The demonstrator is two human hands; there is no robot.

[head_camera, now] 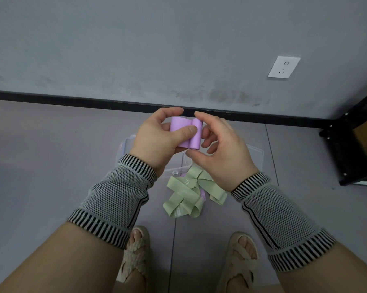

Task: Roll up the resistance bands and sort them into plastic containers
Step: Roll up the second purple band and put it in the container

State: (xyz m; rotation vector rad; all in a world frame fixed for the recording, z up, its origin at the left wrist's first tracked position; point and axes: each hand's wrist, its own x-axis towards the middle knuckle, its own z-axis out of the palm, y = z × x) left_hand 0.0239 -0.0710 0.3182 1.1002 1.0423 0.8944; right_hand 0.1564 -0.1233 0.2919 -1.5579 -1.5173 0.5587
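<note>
Against a grey plastered wall [136, 45] edged by a black skirting board [51, 97], a person stands on a grey tiled floor [40, 155] and works a purple resistance band [187, 134] held between both hands. Far right of the hands, a black metal rack [351, 149] occupies the corner; above it and to the right of the grip, a white wall socket [284, 67] is set in the plaster. Directly below the grip, clear plastic containers [178, 168] sit on the tiles, partly hidden by the hands. Nearer the person's sandalled feet [136, 250] lies a loose heap of green bands [189, 193]. The left hand [157, 142] pinches the band's flat end, thumb on top; the right hand [218, 149] curls half-closed around its rolled end.
</note>
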